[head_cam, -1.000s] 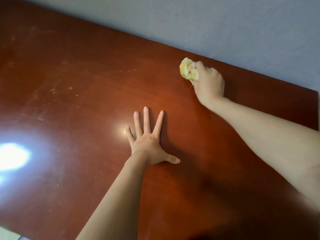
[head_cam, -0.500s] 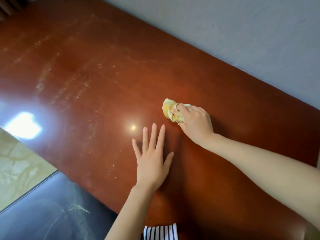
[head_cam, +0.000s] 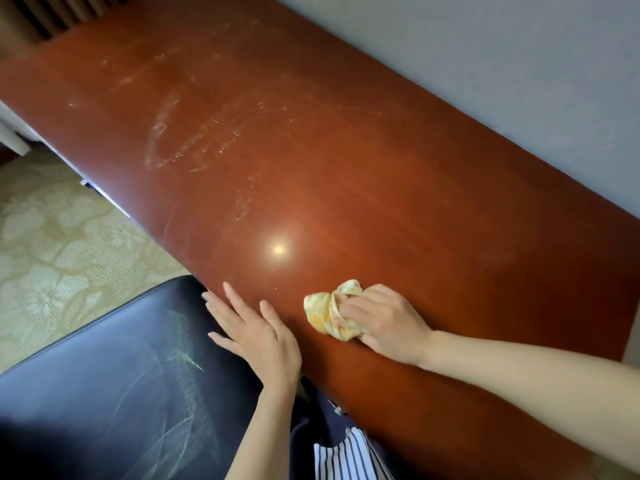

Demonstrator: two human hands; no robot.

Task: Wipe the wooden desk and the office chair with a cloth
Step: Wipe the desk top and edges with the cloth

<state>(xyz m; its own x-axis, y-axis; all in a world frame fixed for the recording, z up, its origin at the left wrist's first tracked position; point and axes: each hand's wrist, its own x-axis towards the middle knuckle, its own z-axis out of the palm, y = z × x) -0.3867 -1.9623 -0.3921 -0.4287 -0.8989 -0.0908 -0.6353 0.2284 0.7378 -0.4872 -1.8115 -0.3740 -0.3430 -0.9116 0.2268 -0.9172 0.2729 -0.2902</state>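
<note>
Pressing on the desk (head_cam: 346, 174) near its front edge, the yellow cloth (head_cam: 332, 311) is bunched inside the right hand (head_cam: 384, 320), whose fingers close tightly around it. Just left of the cloth, the left hand (head_cam: 256, 332) lies flat with fingers spread apart, holding nothing, partly over the desk edge. Pale smears mark the desk farther from the cloth. Left of the cloth, below the desk edge, is the dark chair (head_cam: 104, 393), with a patterned carpet (head_cam: 52, 244) beyond it.

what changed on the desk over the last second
The right hand dragged the yellow cloth from the back edge by the wall toward the front edge of the desk. The left hand slid back to the front edge too. The cloth stays bunched in the right hand; the left stays flat.
</note>
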